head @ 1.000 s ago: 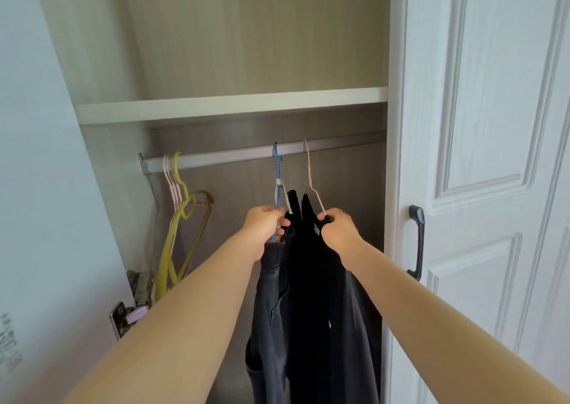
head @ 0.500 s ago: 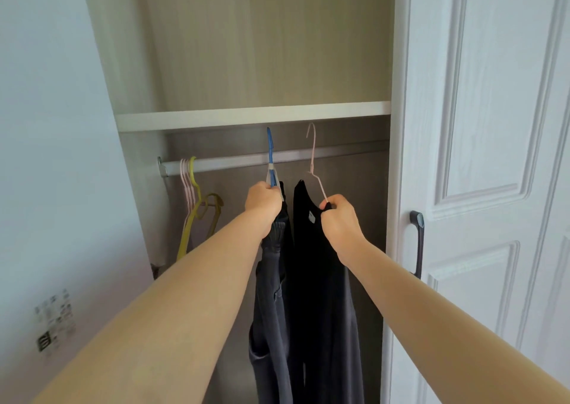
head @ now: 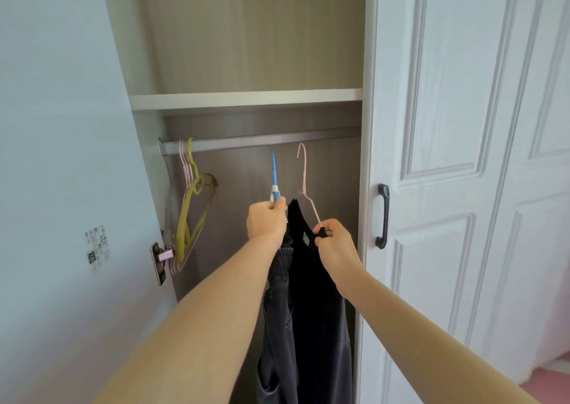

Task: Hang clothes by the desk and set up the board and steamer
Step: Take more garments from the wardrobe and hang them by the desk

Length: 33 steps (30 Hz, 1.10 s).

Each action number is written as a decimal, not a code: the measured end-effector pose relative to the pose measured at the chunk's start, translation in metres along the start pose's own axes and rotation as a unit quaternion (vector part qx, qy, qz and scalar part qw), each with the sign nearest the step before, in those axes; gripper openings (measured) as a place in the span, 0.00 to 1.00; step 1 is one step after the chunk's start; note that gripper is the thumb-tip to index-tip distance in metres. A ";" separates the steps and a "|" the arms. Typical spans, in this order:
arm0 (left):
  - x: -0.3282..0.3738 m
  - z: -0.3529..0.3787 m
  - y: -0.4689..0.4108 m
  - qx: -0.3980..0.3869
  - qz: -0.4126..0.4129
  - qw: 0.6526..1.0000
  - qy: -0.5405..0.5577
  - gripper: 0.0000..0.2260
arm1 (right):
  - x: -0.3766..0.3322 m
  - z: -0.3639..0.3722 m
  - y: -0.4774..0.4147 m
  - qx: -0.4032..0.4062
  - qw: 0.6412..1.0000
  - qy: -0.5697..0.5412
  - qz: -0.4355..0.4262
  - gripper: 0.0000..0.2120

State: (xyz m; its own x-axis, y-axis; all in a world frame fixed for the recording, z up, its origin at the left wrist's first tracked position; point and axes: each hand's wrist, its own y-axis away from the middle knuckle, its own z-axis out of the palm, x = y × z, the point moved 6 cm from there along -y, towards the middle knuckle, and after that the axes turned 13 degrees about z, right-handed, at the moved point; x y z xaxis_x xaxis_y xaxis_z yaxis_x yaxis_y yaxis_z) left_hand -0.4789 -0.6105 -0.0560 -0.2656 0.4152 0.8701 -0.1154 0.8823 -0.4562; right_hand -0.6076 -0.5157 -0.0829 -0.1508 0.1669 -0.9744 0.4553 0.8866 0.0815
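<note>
hands reach forward into an open wardrobe, each closed around a hanger. left hand (head: 266, 220) is clenched on the neck of a blue hanger (head: 274, 174), whose hook points up just below the metal rail (head: 262, 142) and does not sit over it; dark grey trousers (head: 277, 320) hang down from this hanger under the wrist. right hand (head: 334, 241) pinches the shoulder of a pale pink wire hanger (head: 303, 172) together with the black fabric on it, and that hook too is below the rail, apart from it. black garment (head: 317, 295) falls from the pink hanger, just right of the trousers and touching them. far left on the rail, a bunch of empty yellow and pink hangers (head: 192, 206) hangs close to the wardrobe's side wall. white shelf (head: 246, 97) crosses above the rail. right of the opening stands a white panelled door (head: 447, 157) with a dark handle (head: 383, 215). near left is the open door's pale inner face (head: 55, 157), with a small label (head: 97, 243) and a hinge (head: 160, 258) at its edge.
</note>
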 end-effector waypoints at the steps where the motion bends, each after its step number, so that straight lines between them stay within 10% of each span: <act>1: 0.001 -0.003 0.009 -0.002 -0.006 1.000 0.004 0.12 | 0.002 -0.003 0.010 -0.003 1.000 -0.001 0.002 0.09; 18: 0.096 -0.071 0.168 -0.040 -0.094 0.966 0.237 0.10 | -0.002 -0.070 0.203 -0.015 0.999 -0.032 0.016 0.13; 24: 0.122 -0.099 0.217 -0.055 -0.170 0.898 0.401 0.06 | -0.003 -0.080 0.262 -0.012 0.999 -0.025 0.028 0.13; 33: 0.157 -0.152 0.268 -0.175 -0.127 0.897 0.385 0.08 | -0.005 -0.100 0.337 -0.008 0.999 -0.023 0.043 0.14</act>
State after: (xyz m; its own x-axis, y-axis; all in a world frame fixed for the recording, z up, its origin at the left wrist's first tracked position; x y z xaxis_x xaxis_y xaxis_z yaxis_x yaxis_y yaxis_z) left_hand -0.4056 -0.2752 -0.0137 0.4819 0.1019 0.8703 0.2643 0.9300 -0.2553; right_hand -0.5411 -0.1745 -0.0294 -0.0717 0.2232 -0.9721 0.4499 0.8771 0.1682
